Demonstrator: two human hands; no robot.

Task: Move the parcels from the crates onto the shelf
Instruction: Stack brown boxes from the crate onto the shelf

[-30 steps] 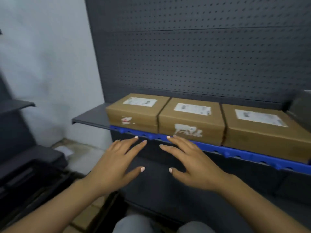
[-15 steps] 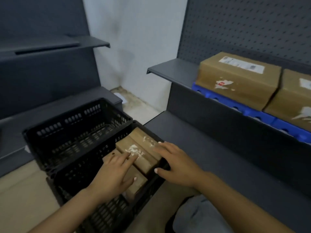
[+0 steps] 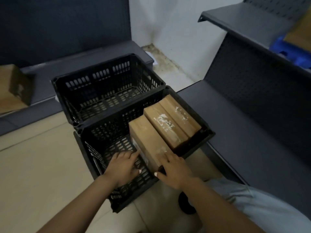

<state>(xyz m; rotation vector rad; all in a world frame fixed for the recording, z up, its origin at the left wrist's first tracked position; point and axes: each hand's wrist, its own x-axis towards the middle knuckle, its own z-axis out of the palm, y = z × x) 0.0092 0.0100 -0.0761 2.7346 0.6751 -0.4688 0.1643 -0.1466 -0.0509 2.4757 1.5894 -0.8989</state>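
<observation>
Three brown cardboard parcels lying side by side in near black slotted plastic crate [image 3: 94,153], filling its 3 o'clock half. Nearest parcel [image 3: 148,142] plain, tape-glossy; middle parcel [image 3: 164,125] and far parcel [image 3: 180,115] showing torn white label scraps. Left hand [image 3: 123,166] reaching in at 9 o'clock of nearest parcel, fingers straight. Right hand [image 3: 173,171] resting on its near end, fingers loosely spread. Second black crate [image 3: 107,84] sitting at 12 o'clock. Dark grey metal shelf [image 3: 235,22] at 2 o'clock.
</observation>
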